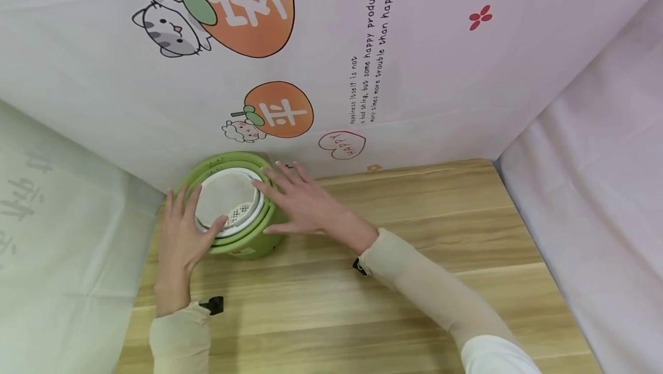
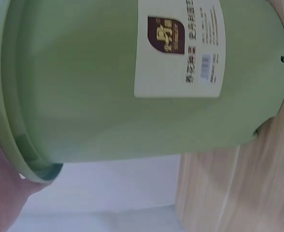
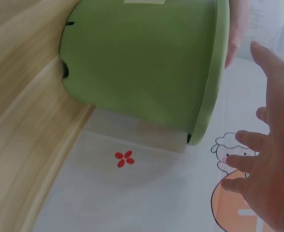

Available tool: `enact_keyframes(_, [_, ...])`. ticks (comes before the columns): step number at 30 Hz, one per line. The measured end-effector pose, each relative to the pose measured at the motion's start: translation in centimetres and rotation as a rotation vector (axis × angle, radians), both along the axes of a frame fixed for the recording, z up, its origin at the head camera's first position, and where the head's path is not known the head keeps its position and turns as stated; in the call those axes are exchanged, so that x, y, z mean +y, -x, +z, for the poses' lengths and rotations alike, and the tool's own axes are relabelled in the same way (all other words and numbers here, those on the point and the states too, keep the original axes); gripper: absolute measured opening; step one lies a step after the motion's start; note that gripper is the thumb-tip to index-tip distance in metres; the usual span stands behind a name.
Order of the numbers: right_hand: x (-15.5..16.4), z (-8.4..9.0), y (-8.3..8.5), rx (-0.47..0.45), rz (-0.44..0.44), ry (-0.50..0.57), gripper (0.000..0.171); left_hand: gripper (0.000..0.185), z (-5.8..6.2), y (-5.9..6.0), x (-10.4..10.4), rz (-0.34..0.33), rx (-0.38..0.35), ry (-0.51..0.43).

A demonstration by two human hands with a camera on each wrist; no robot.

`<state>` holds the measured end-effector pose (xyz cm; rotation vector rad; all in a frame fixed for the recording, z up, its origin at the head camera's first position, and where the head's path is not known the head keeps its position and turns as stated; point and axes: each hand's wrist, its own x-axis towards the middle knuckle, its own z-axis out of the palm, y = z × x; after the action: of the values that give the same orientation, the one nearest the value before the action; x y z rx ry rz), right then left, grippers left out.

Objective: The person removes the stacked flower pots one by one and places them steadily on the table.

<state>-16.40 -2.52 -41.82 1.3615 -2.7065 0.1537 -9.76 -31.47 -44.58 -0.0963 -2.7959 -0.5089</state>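
Observation:
A green flowerpot (image 1: pixel 251 247) stands upright at the back left of the wooden table, with a smaller green rim and white pots nested inside it. The innermost off-white pot (image 1: pixel 223 195) shows drainage holes in its base. My left hand (image 1: pixel 181 239) is at the pot's left side, its thumb over the near rim and its fingers extended; in the left wrist view it lies right at the green rim. On the other side, my right hand (image 1: pixel 308 204) is spread with straight fingers, and the right wrist view shows it apart from the pot's rim.
The wooden table (image 1: pixel 414 236) meets a printed white cloth wall (image 1: pixel 425 86) just behind the pot. Another cloth wall (image 1: pixel 62 236) rises close on the left, and one (image 1: pixel 595 190) stands at the right. A paper label (image 2: pixel 180 87) is on the pot's side.

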Motion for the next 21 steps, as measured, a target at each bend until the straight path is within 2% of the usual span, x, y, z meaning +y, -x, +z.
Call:
enact_keyframes(7, [-1.4, -0.3, 0.0, -0.031, 0.01, -0.014, 0.101, 0.085, -0.4, 0.1, -0.8, 0.014, -0.066, -0.118])
enact_keyframes(15, [-2.8, -0.4, -0.2, -0.066, 0.031, -0.032, 0.099, 0.085, -0.4, -0.3, -1.6, 0.028, -0.135, -0.125])
enact_keyframes(21, [-3.5, -0.6, 0.2, -0.068, 0.016, -0.013, 0.095, 0.087, -0.1, 0.4, -1.8, 0.034, -0.19, -0.126])
